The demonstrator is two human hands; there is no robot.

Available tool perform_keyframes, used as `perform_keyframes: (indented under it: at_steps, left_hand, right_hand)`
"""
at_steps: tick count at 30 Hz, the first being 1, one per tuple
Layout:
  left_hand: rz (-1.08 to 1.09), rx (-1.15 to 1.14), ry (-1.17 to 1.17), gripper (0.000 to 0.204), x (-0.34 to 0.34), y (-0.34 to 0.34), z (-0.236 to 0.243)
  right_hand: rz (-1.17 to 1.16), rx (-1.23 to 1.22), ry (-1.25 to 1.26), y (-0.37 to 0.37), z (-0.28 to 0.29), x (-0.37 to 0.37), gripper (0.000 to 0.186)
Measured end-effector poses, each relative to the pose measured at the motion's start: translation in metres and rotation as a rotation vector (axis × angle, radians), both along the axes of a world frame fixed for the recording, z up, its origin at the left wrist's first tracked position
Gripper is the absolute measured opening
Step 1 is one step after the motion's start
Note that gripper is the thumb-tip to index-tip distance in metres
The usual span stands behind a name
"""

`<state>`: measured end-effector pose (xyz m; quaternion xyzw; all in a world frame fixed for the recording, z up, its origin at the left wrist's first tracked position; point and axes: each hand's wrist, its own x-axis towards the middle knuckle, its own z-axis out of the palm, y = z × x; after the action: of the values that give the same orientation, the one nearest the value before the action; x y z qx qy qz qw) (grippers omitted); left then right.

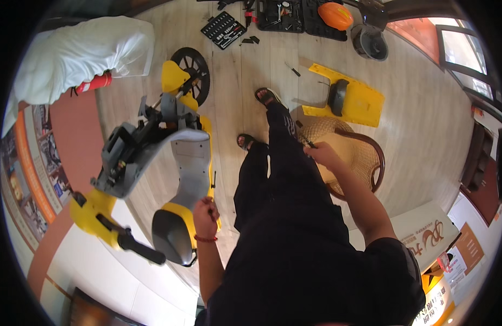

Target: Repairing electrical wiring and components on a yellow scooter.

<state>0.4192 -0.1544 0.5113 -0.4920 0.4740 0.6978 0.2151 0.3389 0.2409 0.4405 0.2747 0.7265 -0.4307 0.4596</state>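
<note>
My left hand (pixel 206 215) is closed beside the seat (pixel 172 236) of a partly dismantled yellow scooter (pixel 188 157); it grips something small and dark that I cannot make out. My right hand (pixel 319 151) is closed on a dark slim tool (pixel 306 140), held over a wicker chair (pixel 354 163) with a curved wooden rim. The scooter's grey front panel is exposed, with dark mechanisms at the handlebar end and a black grip (pixel 145 250) pointing toward me.
A yellow panel (pixel 365 103) and screwdriver (pixel 292 69) lie on the floor (pixel 234 81). Socket set (pixel 223 30), tool case (pixel 279 16), orange helmet (pixel 335 16) and grey bucket (pixel 370 43) stand beyond. A white-covered object (pixel 82 49) and red extinguisher (pixel 93 82) are left.
</note>
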Motion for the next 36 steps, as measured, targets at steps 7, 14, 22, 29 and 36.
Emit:
perform_keyframes:
  at_steps: [7,14,22,29,36]
  left_hand:
    - [-0.292,-0.301,-0.254,0.023,0.008,0.036,-0.118]
    - [-0.39,-0.609,-0.12,0.023,-0.002,0.076,-0.259]
    - [-0.46,-0.69,0.038,0.019,-0.056,0.092,-0.386]
    - [-0.567,-0.907,0.191,0.018,-0.035,0.115,-0.424]
    - [-0.375,-1.074,0.096,0.022,0.019,0.125,-0.386]
  right_hand:
    - [0.378,0.416,0.127,0.082,-0.221,-0.065,0.034]
    - [0.385,0.773,0.157,0.138,-0.342,-0.174,0.058]
    - [0.502,0.775,0.383,0.216,-0.422,-0.205,0.065]
    - [0.357,0.838,0.545,0.252,-0.477,-0.187,0.042]
    - [0.586,0.773,0.574,0.258,-0.496,-0.199,0.021]
